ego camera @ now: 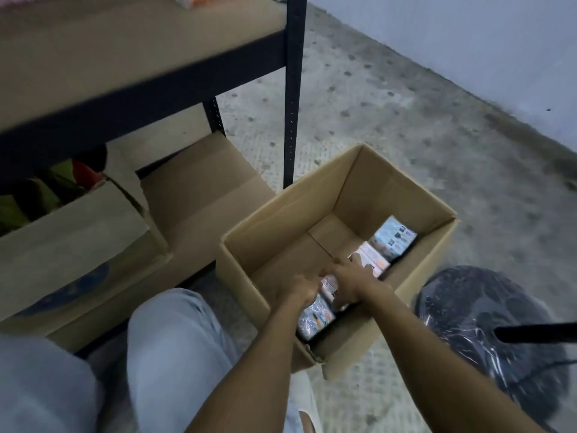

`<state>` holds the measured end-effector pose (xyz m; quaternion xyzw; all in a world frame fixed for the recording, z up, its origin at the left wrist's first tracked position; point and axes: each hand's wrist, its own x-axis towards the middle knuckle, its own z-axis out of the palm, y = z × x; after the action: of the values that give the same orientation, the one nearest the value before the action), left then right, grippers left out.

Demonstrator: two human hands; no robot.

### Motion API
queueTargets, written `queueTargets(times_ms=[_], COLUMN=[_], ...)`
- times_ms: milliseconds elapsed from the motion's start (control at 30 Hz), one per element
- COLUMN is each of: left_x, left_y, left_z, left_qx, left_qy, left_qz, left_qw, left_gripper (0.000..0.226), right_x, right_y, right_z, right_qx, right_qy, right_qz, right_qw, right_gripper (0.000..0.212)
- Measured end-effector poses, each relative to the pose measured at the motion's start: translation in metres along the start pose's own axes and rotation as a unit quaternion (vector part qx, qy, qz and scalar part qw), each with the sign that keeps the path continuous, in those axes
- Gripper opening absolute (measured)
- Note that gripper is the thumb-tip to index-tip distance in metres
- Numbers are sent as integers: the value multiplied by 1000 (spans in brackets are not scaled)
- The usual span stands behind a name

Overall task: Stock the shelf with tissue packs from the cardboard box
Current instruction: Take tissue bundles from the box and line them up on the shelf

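Left hand [298, 287]: curled over the near end of the middle pack [329, 284], knuckles up; the pack is clamped from that side.
Right hand [349, 282]: fingers bent over the far end of the same pack, thumb turned toward the other hand. A closed grip is judged, though the fingertips are blurred.
Why two hands: the pack is squeezed between both, probably so it can be drawn straight up out of a tight row without its neighbours being dragged along.
Tissue packs [395, 239]: a single row is left, stood on edge along the right wall of the box. One lies just under the left wrist and two beyond the right hand.
Cardboard box [274, 220]: set open on the floor, flaps folded out of the way. Most of its bottom is bare, so the stock is judged to be nearly used up.
Shelf [125, 45]: up and to the left, with its black upright [293, 89] just behind the box. The box seems to have been placed near it to keep each carry short.
Knee [175, 332]: bent beside the box, so a low crouch is suggested.
Second box [78, 239]: kept under the shelf, clear of the reach.
Wrapped black object [487, 323]: on the floor to the right, apart from the work.
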<state>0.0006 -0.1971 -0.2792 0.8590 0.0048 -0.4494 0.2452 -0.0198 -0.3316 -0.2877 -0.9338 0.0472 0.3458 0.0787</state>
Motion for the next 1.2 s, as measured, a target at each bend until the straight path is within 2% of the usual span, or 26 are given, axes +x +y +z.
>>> queueTargets(times_ms=[167, 333, 533, 867, 1100, 1200], left_x=[15, 22, 26, 14, -14, -34], left_y=[-2, -8, -8, -2, 1, 6], left_z=[18, 33, 28, 4, -30, -47], left_qx=[-37, -44, -58, -91, -24, -8], left_qy=[-1, 41, 52, 72, 119, 134], left_qz=[-20, -48, -57, -43, 25, 50], left_qw=[999, 997, 995, 992, 992, 990], left_gripper=[51, 42, 39, 41, 35, 34], right_x=[8, 18, 22, 4, -15, -29], right_y=[2, 8, 9, 7, 0, -2], right_z=[5, 7, 2, -12, -30, -39], right_qx=[-32, -86, -88, -29, 51, 107], right_qy=[40, 57, 69, 90, 144, 183], right_qz=[4, 12, -12, 17, 23, 14], right_qw=[999, 995, 994, 995, 988, 977], right_gripper=[70, 76, 67, 51, 58, 51])
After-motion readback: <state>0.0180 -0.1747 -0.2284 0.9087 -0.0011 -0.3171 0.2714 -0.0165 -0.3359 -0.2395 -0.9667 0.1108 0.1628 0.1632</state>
